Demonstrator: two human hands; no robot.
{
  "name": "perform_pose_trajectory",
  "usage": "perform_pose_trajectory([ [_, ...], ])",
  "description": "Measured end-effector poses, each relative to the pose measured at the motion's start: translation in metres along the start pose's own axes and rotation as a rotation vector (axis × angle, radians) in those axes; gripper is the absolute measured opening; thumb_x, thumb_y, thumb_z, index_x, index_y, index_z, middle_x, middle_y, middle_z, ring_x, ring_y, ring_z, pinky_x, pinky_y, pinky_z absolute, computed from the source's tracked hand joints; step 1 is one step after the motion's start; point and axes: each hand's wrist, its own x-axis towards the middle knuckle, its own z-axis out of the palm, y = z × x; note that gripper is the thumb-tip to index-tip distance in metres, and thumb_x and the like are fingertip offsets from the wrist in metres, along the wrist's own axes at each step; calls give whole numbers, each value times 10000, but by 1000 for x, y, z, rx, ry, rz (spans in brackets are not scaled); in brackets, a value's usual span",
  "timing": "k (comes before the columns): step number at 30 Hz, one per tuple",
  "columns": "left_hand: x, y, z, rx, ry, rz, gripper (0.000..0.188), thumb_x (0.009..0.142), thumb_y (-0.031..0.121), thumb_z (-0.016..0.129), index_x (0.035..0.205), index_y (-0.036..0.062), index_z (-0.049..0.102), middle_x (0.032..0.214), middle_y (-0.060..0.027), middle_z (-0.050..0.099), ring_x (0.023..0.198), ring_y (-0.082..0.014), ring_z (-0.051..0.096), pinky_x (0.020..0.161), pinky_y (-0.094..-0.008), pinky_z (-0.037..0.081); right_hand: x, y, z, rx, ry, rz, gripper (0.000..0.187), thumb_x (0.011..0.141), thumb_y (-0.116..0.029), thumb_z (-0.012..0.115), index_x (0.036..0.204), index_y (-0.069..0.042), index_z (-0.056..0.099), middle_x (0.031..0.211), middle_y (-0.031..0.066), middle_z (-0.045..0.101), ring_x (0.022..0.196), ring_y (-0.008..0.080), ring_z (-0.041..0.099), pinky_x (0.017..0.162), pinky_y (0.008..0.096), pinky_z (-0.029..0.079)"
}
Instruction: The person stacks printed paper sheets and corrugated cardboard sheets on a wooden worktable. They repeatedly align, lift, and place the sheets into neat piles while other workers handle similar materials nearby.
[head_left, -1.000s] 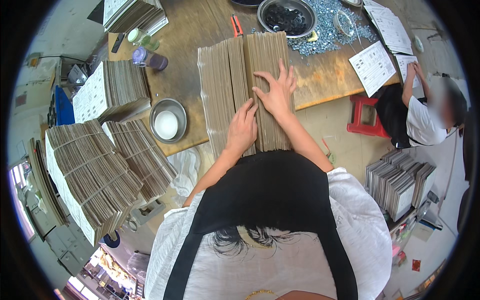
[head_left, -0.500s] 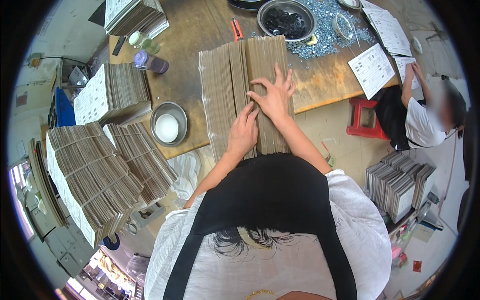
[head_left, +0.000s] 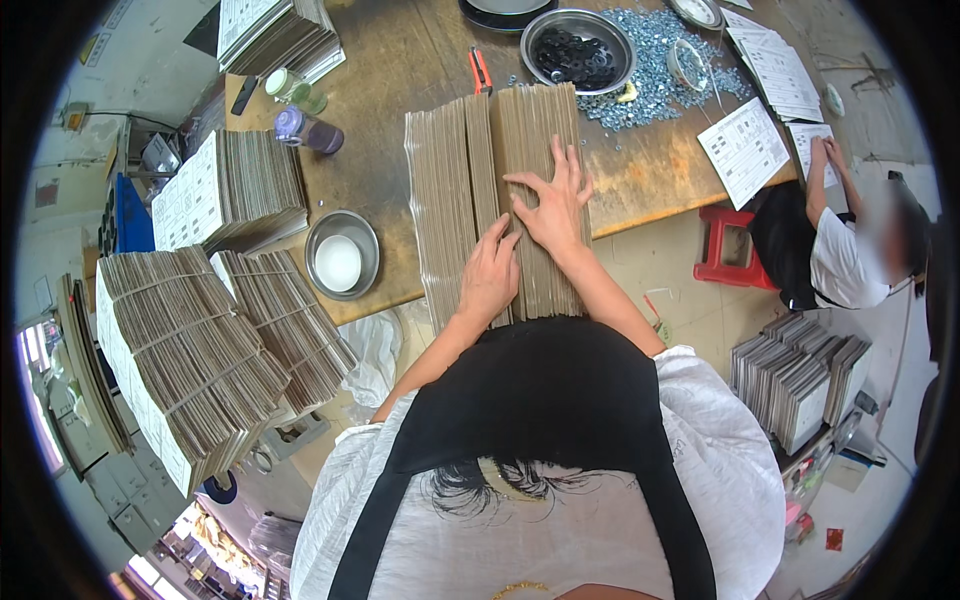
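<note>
Rows of thin brown cardboard sheets stand on edge, packed tightly, across the table's near edge in front of me. A narrow gap splits the left block [head_left: 440, 180] from a thin middle group [head_left: 482, 160] and the wider right block [head_left: 535, 120]. My left hand [head_left: 490, 275] lies on the sheet edges near the middle group, its fingers extended toward the right block. My right hand [head_left: 558, 208] rests on the right block with fingers spread, its thumb close to the left fingertips. No sheet is visibly lifted in either hand.
Red-handled cutters [head_left: 480, 72] lie beyond the sheets, near a steel bowl [head_left: 622, 68] of black rings and scattered small metal pieces [head_left: 650, 60]. Bottles [head_left: 310, 130], a bowl [head_left: 372, 270] and tied sheet bundles [head_left: 180, 330] stand left. A person [head_left: 850, 240] sits at right.
The view has shifted slightly, so the table and sheets sit a little lower. My right hand's fingers have drawn somewhat closer together; both hands remain on the sheets.
</note>
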Motion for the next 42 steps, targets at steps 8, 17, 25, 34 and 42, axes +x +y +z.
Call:
perform_pose_trajectory([
  [8,0,2,-2,-24,-9,-26,374,882,-17,590,1254,16,592,1437,-195,486,1278,-398,543,1008,-456,502,0,-4,4,-43,-55,16,127,808,-399,773,869,-289,750,1610,115,332,1512,361,210,1145,698,27],
  [17,-2,1,-3,-41,-8,-51,359,890,-11,586,1244,46,608,1453,-195,458,1254,-408,559,950,-458,536,1,-8,3,-25,-47,35,173,758,-425,822,820,-288,737,1591,102,367,1511,339,221,1153,676,35],
  [25,-1,-5,-5,21,77,-6,397,878,-4,584,1275,11,596,1382,-179,539,1270,-378,547,1053,-468,467,3,-2,6,-72,-63,115,657,723,-376,840,1301,-228,565,1646,213,174,1523,388,161,1147,700,76],
  [34,1,-7,-8,130,22,80,404,843,12,611,1247,25,632,1274,-112,623,1316,-330,513,1132,-479,404,18,-4,-13,-181,-113,377,1188,699,-377,870,1616,-216,132,1651,276,10,1495,486,123,1083,769,206],
  [42,1,-7,-1,115,-5,94,403,815,0,606,1215,37,649,1209,-96,649,1319,-317,510,1143,-492,390,30,56,-27,227,61,386,1227,713,-472,871,1593,-46,130,1548,345,260,1431,477,309,1146,513,343],
])
